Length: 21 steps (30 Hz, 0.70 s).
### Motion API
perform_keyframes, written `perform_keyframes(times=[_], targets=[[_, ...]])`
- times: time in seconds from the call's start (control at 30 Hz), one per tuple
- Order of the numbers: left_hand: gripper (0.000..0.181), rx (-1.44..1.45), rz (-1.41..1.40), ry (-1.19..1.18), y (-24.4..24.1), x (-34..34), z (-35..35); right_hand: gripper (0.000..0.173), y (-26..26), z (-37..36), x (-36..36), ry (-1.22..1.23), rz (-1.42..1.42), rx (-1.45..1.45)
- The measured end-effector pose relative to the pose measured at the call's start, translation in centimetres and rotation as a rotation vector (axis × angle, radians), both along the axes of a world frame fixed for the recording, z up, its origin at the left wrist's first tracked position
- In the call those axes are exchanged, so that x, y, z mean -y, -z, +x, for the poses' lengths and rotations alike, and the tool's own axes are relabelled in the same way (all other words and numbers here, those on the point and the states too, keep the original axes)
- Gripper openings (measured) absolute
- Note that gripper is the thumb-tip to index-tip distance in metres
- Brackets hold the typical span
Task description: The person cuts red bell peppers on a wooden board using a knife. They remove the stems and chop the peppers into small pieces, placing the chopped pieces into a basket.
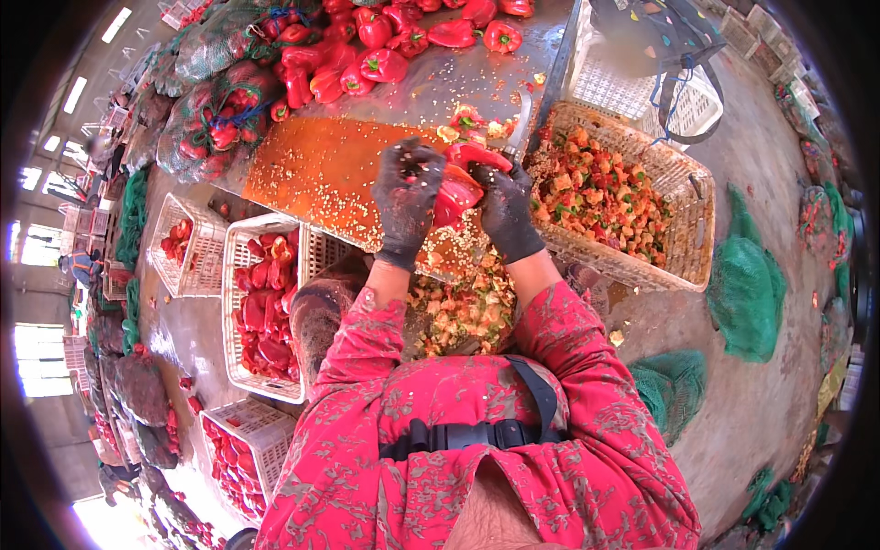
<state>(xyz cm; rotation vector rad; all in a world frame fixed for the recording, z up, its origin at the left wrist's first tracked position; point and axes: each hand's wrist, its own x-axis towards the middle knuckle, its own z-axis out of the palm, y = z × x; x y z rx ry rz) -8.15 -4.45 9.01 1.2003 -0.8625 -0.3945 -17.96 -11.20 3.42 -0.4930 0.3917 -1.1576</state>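
Observation:
My left hand (410,199), in a dark seed-speckled glove, has its fingers curled beside an opened red bell pepper (459,191). Its inner fingers are blurred, and what they grip is unclear. My right hand (510,206), gloved too, holds a knife with a curved blade (524,118) pointing away from me. Its fingertips also touch a curved red pepper piece (479,155). Beneath both hands lies an orange board (309,172) strewn with pale seeds. Pepper cores (467,118) sit just beyond the pepper.
Whole red peppers (385,65) pile up on the metal table (495,75), beside net sacks (213,130). A crate (694,206) of cores stands at right. Crates with red pepper pieces (268,309) stand at left. More cores (460,313) lie below the board. Green netting (746,295) lies on the floor.

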Motion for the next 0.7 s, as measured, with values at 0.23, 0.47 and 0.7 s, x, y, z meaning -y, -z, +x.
perform_keyframes(times=[0.23,0.47,0.7], targets=[[0.03,-0.32,0.126,-0.003,0.2,-2.1,11.0,0.008,-1.3,-3.1,3.5,0.18,-0.152,0.038],[0.032,0.095,0.451,0.657,-1.0,-1.0,5.3,0.033,-0.6,-3.0,2.0,-0.32,-0.405,-0.19],[0.035,1.387,0.646,0.018,6.4,-1.1,9.0,0.035,-2.3,-3.1,1.3,-0.199,-0.198,-0.258]])
